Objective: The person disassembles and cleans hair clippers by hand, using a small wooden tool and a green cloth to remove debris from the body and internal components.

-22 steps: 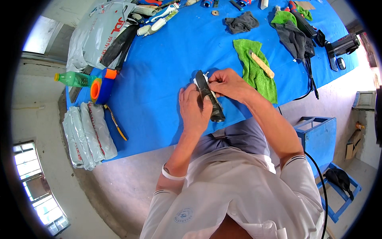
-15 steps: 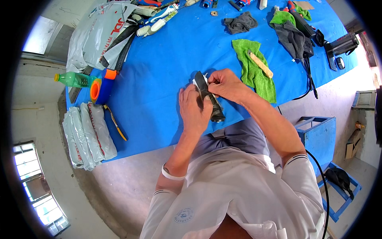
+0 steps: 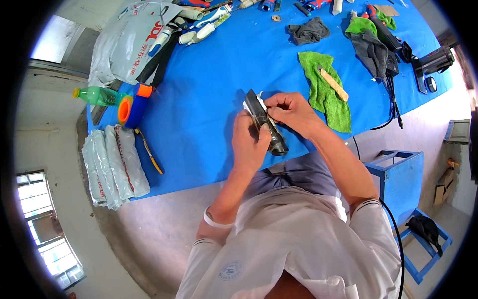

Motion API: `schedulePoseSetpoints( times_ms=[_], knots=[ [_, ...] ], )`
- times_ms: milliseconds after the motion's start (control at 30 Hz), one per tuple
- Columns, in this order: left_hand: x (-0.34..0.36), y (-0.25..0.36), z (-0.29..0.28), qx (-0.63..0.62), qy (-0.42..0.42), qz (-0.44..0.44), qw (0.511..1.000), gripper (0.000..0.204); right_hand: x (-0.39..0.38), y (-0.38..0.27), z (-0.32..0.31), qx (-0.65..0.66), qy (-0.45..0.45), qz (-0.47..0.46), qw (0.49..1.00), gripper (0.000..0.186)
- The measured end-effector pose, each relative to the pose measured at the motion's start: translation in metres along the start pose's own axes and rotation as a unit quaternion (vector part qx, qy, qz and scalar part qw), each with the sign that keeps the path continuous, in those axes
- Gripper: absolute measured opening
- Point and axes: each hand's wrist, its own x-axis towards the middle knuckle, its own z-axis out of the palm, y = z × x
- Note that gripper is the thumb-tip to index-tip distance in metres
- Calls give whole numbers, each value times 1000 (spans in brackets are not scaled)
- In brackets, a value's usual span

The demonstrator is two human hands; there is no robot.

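Observation:
A long, dark, glossy tube-shaped thing (image 3: 256, 109) lies slanted near the front edge of the blue-covered table, its exact kind unclear. Something white, like paper or cloth, peeks out beside its far end. My left hand (image 3: 247, 144) wraps it from the left, thumb across its near half. On its right side my right hand (image 3: 293, 112) is closed, with thumb and forefinger pinched at the edge of the dark thing; what the fingertips grip is hidden. To the right, a green cloth (image 3: 316, 79) has a wooden-handled tool (image 3: 333, 83) lying on it.
At left are a blue-and-orange container (image 3: 133, 107), a green bottle (image 3: 97, 94), grey plastic packages (image 3: 115, 164) and a yellow-black thin stick (image 3: 149, 151). Farther back lie grey cloths (image 3: 309, 31) and several tools. A blue stool (image 3: 401, 179) stands right of the table.
The whole view has shifted slightly, so the table things appear a little farther right. Both hands stay at the dark tube-shaped thing, with only small finger movement.

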Motion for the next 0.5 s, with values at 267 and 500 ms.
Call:
schedulePoseSetpoints(
  times_ms=[267, 500],
  knots=[
    [3, 16, -22, -115, -70, -82, 987, 17, -4, -10, 1, -38, -133, 6, 990, 23],
    [22, 41, -27, -321, -76, -167, 929, 34, -10, -47, 11, -165, -76, -104, 978, 33]
  ],
)
